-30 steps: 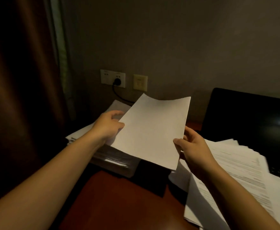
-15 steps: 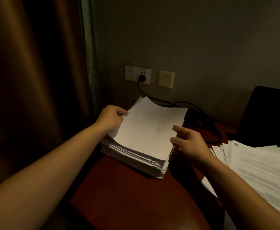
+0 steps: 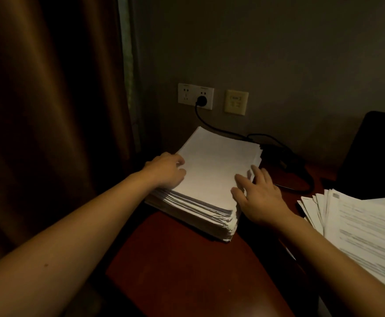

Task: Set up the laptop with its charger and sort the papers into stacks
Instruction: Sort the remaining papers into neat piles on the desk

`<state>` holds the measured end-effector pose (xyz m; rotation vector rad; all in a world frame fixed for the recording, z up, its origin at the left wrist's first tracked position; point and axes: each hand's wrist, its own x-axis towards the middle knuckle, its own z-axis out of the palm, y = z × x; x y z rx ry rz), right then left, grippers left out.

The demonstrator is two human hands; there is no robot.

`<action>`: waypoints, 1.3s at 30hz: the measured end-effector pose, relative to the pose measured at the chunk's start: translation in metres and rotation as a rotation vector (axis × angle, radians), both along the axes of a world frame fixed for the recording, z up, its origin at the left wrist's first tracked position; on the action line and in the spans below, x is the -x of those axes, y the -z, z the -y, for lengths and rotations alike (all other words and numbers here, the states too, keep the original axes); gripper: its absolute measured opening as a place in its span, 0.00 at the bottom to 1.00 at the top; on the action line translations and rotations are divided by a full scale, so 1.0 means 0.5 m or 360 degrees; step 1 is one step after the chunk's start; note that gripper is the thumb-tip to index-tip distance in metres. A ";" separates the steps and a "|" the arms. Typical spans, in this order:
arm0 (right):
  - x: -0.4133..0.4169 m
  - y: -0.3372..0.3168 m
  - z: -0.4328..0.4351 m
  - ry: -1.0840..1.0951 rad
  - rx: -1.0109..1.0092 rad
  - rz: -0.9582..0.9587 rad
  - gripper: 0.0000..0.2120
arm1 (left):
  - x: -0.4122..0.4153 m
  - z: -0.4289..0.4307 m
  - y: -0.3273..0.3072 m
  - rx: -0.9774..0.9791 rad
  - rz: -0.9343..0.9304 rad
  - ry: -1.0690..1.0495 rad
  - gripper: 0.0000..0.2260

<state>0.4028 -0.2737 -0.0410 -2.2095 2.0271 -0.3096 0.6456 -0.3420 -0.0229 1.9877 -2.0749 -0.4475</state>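
A thick stack of white paper [image 3: 212,170] lies on the dark red desk [image 3: 187,271], blank sheet on top. My left hand [image 3: 167,170] rests against the stack's left edge, fingers loosely bent. My right hand [image 3: 258,193] lies flat on the stack's right edge with fingers spread. A fanned pile of printed papers [image 3: 358,227] spreads at the right. The black laptop [image 3: 376,154] stands open at the far right, its screen dark. A black charger cable [image 3: 278,147] runs from the wall socket [image 3: 196,96] behind the stack.
A brown curtain [image 3: 49,110] hangs along the left side. A beige wall switch [image 3: 236,102] sits beside the socket. The desk's rounded front edge curves toward me.
The blank sheet that both hands held in the air has come down onto the stack. My hands have let go of it and now rest at the stack's two sides.
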 end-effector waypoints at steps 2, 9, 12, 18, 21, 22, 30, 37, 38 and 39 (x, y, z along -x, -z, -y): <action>0.007 0.000 0.004 -0.0048 -0.0112 0.0041 0.25 | 0.011 -0.004 -0.002 -0.0090 0.0143 0.0063 0.26; 0.083 -0.026 -0.010 -0.0117 -0.0084 0.0041 0.30 | 0.113 -0.051 -0.037 -0.0251 0.0594 0.0025 0.29; 0.142 -0.038 -0.056 -0.0067 0.0066 0.0073 0.29 | 0.202 -0.099 -0.045 0.0100 0.0454 0.0204 0.28; 0.308 -0.026 -0.196 0.0227 0.0179 -0.0004 0.21 | 0.427 -0.228 -0.017 0.0194 0.0027 0.0778 0.28; 0.399 -0.026 -0.279 0.0423 0.0072 0.0004 0.19 | 0.500 -0.274 0.025 -0.0056 0.0124 0.0996 0.29; 0.427 -0.025 -0.307 0.0498 0.0048 0.0030 0.19 | 0.515 -0.285 0.041 -0.0124 0.0164 0.1008 0.31; 0.563 -0.015 -0.400 0.0981 -0.0071 0.0365 0.30 | 0.607 -0.323 0.088 -0.0050 0.0250 0.0879 0.37; 0.603 0.002 -0.425 0.1028 0.0178 0.0841 0.26 | 0.602 -0.320 0.063 0.0031 -0.0615 0.0808 0.27; 0.605 0.005 -0.426 0.1031 0.0184 0.0866 0.25 | 0.596 -0.316 0.058 0.0023 -0.0705 0.0751 0.28; 0.605 0.007 -0.426 0.1024 0.0186 0.0886 0.25 | 0.594 -0.311 0.059 -0.0044 -0.0815 0.0679 0.30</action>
